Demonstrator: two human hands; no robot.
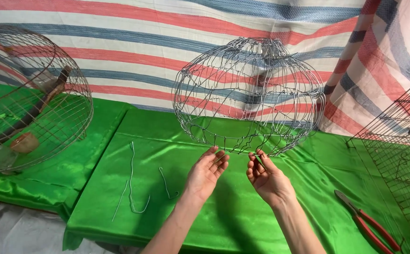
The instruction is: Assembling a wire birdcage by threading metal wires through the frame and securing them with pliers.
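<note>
A round dome-shaped cage frame of bare silver wire [249,94] stands on a table covered in shiny green cloth [158,141]. My left hand [206,172] is open, palm turned inward, its fingertips at the lower front rim of the frame. My right hand [267,178] faces it, fingers pinched on a wire at the frame's bottom edge. Both hands sit close together below the frame.
Loose bent wire pieces [134,181] lie on the cloth to the left. Red-handled pliers [369,225] rest at the right front. A finished round cage [26,99] stands far left, flat wire mesh panels [400,150] at the right. A striped tarp [167,42] hangs behind.
</note>
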